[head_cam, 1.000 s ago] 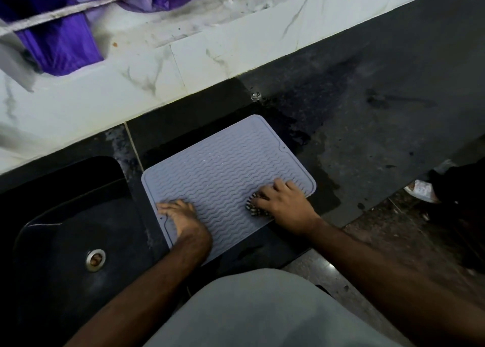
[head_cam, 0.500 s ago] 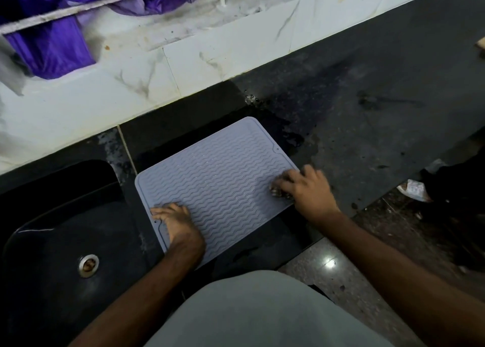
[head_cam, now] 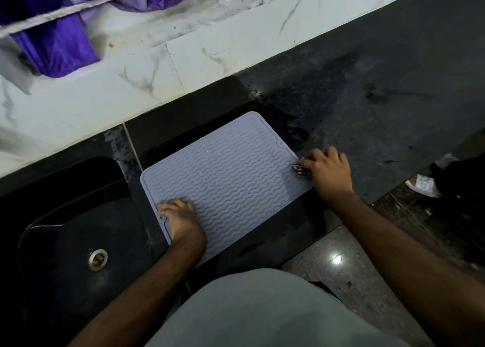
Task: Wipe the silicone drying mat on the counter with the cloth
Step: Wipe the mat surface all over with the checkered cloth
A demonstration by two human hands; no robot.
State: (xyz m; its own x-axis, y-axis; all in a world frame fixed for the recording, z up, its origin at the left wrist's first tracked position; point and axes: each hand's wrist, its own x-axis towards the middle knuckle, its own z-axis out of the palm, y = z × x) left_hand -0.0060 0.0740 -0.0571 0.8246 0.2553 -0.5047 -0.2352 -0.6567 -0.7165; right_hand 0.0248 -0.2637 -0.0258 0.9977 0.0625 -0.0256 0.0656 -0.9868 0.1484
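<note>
Head view: at a dark worktop (head_cam: 393, 89) beside a black sink (head_cam: 78, 231), I wipe a grey silicone mat (head_cam: 225, 178), which lies flat on the stone between the sink and a wet, smeared patch of worktop, its far corner near the white tiled wall (head_cam: 210, 55).

My left hand (head_cam: 181, 220) presses palm-down on the mat's near-left corner, fingers (head_cam: 170, 206) together and flat on the ridges. I judge it is there as an anchor: silicone on wet stone slides, and the weight keeps the mat from following the wipe.

My right hand (head_cam: 328, 170) sits at the mat's right edge, fingers curled down and clamped on a small patterned cloth (head_cam: 301, 170), most of it hidden beneath the hand; only a dark-and-light bunch shows at the fingertips. The cloth touches the mat just at its rim, half over the worktop, which suggests a stroke run out to the edge so that water goes off the mat, not back into the wavy grooves.

The ridged centre looks dull and even; whether it is dry I cannot tell. Purple fabric (head_cam: 52, 47) hangs on a rack above the wall, clear of the work.
</note>
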